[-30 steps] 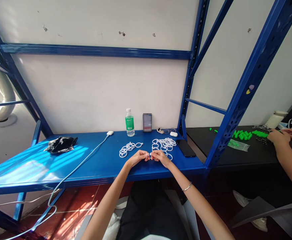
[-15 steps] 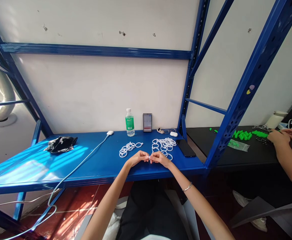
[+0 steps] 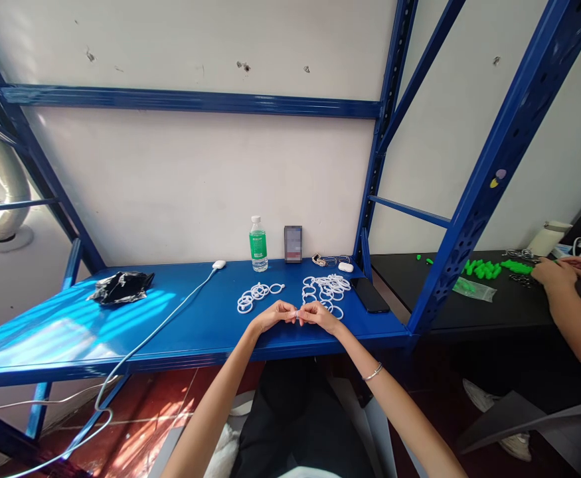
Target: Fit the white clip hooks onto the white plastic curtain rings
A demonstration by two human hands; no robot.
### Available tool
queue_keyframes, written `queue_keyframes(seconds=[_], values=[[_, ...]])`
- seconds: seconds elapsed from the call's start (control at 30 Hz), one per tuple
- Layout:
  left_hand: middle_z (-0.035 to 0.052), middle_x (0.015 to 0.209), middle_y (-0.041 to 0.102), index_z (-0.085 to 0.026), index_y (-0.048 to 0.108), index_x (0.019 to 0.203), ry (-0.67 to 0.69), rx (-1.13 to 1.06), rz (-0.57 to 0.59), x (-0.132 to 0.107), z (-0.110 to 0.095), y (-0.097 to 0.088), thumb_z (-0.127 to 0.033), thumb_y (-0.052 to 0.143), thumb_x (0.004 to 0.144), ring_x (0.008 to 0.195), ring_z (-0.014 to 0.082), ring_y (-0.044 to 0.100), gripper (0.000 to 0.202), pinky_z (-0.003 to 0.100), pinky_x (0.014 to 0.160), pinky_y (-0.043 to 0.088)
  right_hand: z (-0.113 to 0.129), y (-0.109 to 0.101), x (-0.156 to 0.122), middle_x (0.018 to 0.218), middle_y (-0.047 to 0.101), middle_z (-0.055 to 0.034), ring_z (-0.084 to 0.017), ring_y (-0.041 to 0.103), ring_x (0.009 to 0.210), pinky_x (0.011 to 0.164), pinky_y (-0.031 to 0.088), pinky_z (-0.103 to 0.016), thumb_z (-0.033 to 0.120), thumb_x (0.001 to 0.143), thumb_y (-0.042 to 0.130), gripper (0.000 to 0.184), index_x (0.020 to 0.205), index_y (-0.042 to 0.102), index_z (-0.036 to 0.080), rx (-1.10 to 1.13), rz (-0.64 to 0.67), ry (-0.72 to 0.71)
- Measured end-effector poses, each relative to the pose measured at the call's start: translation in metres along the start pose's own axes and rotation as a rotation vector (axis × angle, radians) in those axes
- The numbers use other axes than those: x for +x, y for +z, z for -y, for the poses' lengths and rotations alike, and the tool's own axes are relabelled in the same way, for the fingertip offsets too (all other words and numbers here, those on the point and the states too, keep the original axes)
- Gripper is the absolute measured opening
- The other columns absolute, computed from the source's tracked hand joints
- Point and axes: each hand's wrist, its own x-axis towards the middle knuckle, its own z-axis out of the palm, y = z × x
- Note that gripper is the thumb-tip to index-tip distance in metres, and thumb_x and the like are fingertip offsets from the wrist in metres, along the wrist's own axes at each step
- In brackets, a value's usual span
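Over the front part of the blue table, my left hand and my right hand meet fingertip to fingertip. Both are closed in a pinch on what looks like a white plastic ring; the fingers cover most of it. Just beyond my left hand lies a small group of white plastic rings, some overlapping. A larger pile of the same rings spreads behind my right hand, its nearest rings close to my knuckles.
Along the back stand a water bottle and a small dark box. A phone lies right of the pile. Leftward are a white cable and black plastic bag. Beyond a blue post, a co-worker's hands handle green pieces.
Almost nothing differs. Both hands stay pinched together in the same place, with only a slight shift at the fingertips; the rings on the table have not moved.
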Motion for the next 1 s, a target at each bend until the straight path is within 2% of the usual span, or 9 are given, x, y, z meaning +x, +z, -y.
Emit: queue_keyframes(seconds=[0.4,1.0], values=[[0.0011,0.058,0.055,-0.011,0.066,0.063,-0.007,0.007,-0.005,-0.0002,-0.0016,0.0014,-0.051,0.073,0.07,0.058,0.0096,0.038,0.042,0.023,0.058,0.027,0.0025,0.0007,0.0004,0.047,0.041,0.0045,-0.008,0.033,0.045,0.047,0.024,-0.024,0.055,0.082,0.062,0.046,0.059,0.064,0.015,-0.038,0.001,-0.017],[0.0011,0.058,0.054,-0.012,0.064,0.061,-0.014,0.023,0.003,-0.0019,-0.0073,0.0044,-0.048,0.072,0.07,0.059,0.0105,0.038,0.039,0.024,0.058,0.028,0.0037,0.0008,0.0008,0.049,0.047,0.0027,-0.008,0.036,0.046,0.049,0.026,-0.024,0.056,0.082,0.061,0.048,0.056,0.062,0.016,-0.11,-0.008,-0.035]])
